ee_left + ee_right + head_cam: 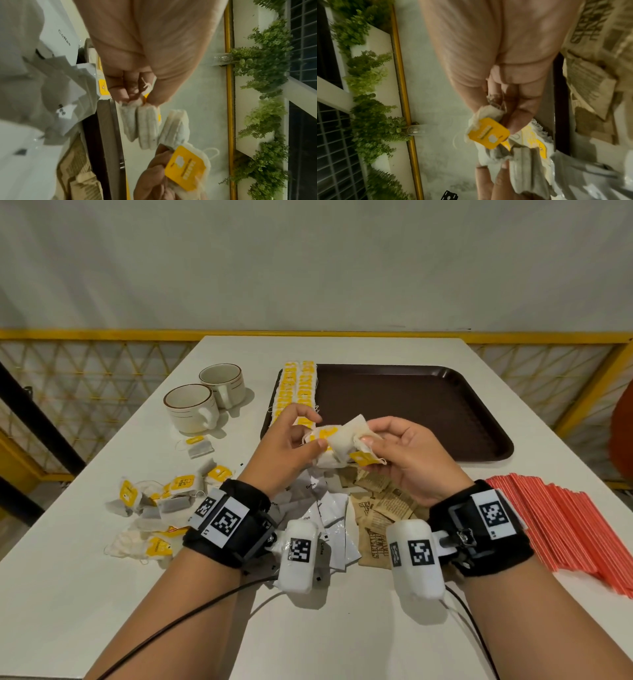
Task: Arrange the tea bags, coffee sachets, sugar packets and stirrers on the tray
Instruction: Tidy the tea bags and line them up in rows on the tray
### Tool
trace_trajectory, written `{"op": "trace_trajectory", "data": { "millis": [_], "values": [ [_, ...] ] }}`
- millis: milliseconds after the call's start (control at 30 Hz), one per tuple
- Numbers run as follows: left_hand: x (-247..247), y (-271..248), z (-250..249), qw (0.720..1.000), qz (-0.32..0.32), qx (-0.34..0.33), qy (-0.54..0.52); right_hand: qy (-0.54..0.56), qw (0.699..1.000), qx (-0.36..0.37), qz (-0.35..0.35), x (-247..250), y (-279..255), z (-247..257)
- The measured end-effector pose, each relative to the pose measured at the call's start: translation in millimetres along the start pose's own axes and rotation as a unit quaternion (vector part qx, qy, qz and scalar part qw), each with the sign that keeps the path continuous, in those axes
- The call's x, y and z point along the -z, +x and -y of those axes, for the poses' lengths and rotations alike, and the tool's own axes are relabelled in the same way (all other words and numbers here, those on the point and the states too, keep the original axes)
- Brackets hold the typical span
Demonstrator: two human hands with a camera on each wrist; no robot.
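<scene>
Above the white tabletop point(102, 594), left hand point(291, 446) and right hand point(407, 457) each pinch white paper tea bags with yellow tags point(337, 445); beyond them lies the dark brown plastic tray point(411, 405), a pale wall point(308, 261) behind.

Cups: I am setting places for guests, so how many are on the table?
2. The near cream ceramic cup with a brown rim stands left of the dark brown tray; the far one sits just behind it. None looks hidden.
</scene>
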State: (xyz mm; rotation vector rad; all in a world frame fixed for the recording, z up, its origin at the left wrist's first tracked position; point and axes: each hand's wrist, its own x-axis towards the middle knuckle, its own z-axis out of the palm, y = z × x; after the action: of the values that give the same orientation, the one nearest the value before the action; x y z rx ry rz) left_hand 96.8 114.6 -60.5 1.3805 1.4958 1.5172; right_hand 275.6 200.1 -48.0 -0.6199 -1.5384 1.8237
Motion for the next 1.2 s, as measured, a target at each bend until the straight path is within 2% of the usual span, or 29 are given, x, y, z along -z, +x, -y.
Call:
{"op": "trace_trajectory", "data": {
  "millis": [100,167,267,333,467,700,833,967,1067,1200],
  "values": [
    [-0.1,-0.2,-1.0,0.998,0.021,-0.016,0.051,-0.005,1.0,0.009,-0.005,1.0,0.4,-1.4],
    [-2.2,-0.1,-0.7,0.998,0.008,-0.004,0.063,-0.01,1.0,0.011,-0.003,2.4,0.3,-0.5],
    [-5.3,-0.6,-4.6,0.999,-0.009,0.042,0.009,-0.03,0.999,0.007,0.013,1.5,-0.5,0.2],
    [-5.6,-1.5,-6.9,0.999,0.015,0.048,-0.01,-0.052,0.999,0.001,0.01,0.1,-0.5,-0.9],
    [-5.3,-2.1,-1.7,0.997,0.038,0.034,0.059,-0.077,0.997,0.001,-0.013,-2.1,0.0,-4.1],
    [-2.7,0.3,1.6,0.998,-0.035,0.029,0.034,-0.074,0.994,0.009,-0.079,6.4,2.8,-4.2],
    [-1.4,1.3,3.2,0.996,-0.055,0.048,0.051,0.008,0.998,-0.015,-0.063,2.6,0.9,1.5],
    [-0.6,1.7,4.0,0.996,-0.065,0.053,0.041,0.102,0.994,-0.024,-0.014,2.2,-1.9,6.5],
    [-1.0,1.2,2.2,0.995,-0.07,0.064,0.031,0.069,0.997,-0.023,0.021,3.0,-3.7,5.4],
    [-1.9,0.5,-0.6,0.994,-0.069,0.075,0.03,0.012,0.999,-0.024,-0.031,1.4,-0.5,1.2]
  ]
}}
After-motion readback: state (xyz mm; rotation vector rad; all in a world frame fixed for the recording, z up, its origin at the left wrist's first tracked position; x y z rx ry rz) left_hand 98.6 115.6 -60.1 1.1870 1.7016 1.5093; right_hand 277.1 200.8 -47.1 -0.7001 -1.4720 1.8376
